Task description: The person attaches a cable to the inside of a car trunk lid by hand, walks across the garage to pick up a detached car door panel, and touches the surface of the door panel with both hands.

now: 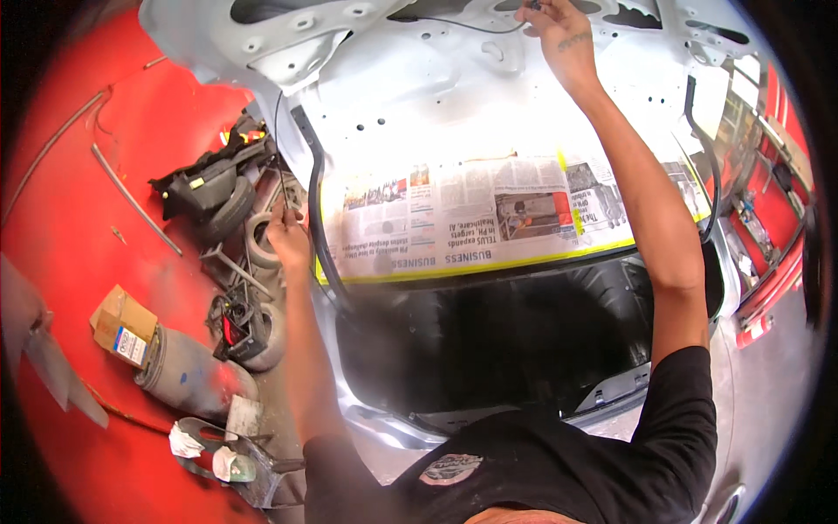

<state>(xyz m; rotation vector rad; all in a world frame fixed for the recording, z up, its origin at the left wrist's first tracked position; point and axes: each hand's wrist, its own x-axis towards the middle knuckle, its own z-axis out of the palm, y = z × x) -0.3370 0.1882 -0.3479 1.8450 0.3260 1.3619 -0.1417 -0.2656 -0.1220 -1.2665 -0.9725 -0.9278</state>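
A raised silver-white car trunk lid (419, 79) fills the upper middle, its inner side with holes and cutouts facing me. Up at its top edge, my right hand (559, 39) is closed, fingertips pinching the end of a thin black cable (471, 29) that runs left into a cutout. At the lid's left side, my left hand (288, 236) is closed round another thin dark length of cable (278, 131) hanging from the lid's corner. Whether both lengths are one cable is hidden by the lid. Taped newspaper (419, 231) covers the glass behind.
Below the newspaper lies the dark trunk opening (489, 341), with black hinge arms (314, 166) on both sides. Left of the car are tyres and black parts (209, 196), a drum (192, 371) bearing a cardboard box (122, 323), and a stool (262, 472). A red wall (61, 218) stands behind.
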